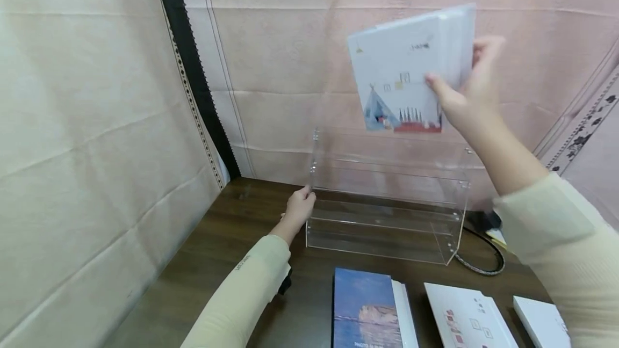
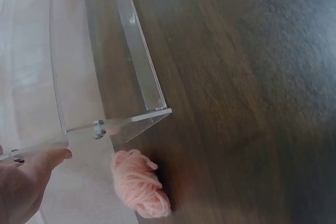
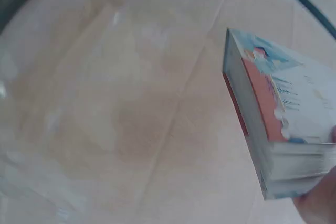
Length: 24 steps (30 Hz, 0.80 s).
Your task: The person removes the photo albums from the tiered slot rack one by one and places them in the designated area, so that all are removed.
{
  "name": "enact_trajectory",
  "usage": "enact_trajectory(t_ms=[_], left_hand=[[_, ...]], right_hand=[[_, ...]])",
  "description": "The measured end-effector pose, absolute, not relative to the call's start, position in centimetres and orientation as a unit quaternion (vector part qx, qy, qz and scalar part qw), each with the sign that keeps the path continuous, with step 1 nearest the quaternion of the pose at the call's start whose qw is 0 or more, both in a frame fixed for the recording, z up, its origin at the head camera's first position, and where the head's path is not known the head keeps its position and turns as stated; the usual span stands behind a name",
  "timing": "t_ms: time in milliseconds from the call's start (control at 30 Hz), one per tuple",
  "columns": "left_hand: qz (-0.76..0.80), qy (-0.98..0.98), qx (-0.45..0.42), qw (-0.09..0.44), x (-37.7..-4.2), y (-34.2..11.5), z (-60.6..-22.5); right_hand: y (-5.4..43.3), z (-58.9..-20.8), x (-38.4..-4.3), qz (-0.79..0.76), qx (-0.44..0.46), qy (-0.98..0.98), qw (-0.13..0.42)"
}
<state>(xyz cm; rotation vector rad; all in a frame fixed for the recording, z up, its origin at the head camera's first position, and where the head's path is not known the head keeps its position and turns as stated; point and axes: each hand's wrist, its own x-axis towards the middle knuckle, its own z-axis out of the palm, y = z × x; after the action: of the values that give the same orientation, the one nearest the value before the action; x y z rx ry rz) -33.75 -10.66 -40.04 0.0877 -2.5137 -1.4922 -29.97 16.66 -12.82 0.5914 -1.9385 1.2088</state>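
My right hand (image 1: 471,90) holds up a thick white photo album (image 1: 394,58) by its right side, thumb on the front and fingers behind. A blue tent and a red strip decorate its cover; the right wrist view shows its thick edge. Below it stands a clear acrylic rack (image 1: 382,251) with tiers, on the dark wooden table. At the rack's left side panel, my left hand (image 1: 297,209) grips the edge. The left wrist view shows the thumb against that panel, near metal bolts (image 2: 98,129); the other fingers are mostly hidden.
A blue photo album (image 1: 365,305), a white album (image 1: 466,313) and another white one (image 1: 541,321) lie along the table's front. A dark cord (image 1: 488,272) curls right of the rack. Pink yarn (image 2: 139,182) sits beside its left panel. Cloth curtains (image 1: 271,69) hang behind.
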Motion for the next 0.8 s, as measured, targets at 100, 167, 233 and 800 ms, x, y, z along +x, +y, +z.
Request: enact_trajectory(t_ms=[100,167,233,800], left_hand=[[-0.511,-0.853,0.035,0.101,-33.7,-11.2,-40.0],[-0.514,-0.852,0.037,0.097,-33.7,-11.5,-39.9],[-0.517,-0.85,0.037,0.091,-33.7,-11.8,-40.0],[-0.595,-0.803,0.013,0.019,-34.4,-12.2,-39.5]], right_hand=[[18.0,-16.2,-27.5,0.502,0.194,-0.783,0.311],[18.6,-19.6,-26.2,0.486,0.159,-0.818,0.263],[18.7,-23.6,-25.2,0.474,0.133,-0.843,0.216],[6.4,-38.7,-24.0,0.562,0.043,-0.824,-0.062]])
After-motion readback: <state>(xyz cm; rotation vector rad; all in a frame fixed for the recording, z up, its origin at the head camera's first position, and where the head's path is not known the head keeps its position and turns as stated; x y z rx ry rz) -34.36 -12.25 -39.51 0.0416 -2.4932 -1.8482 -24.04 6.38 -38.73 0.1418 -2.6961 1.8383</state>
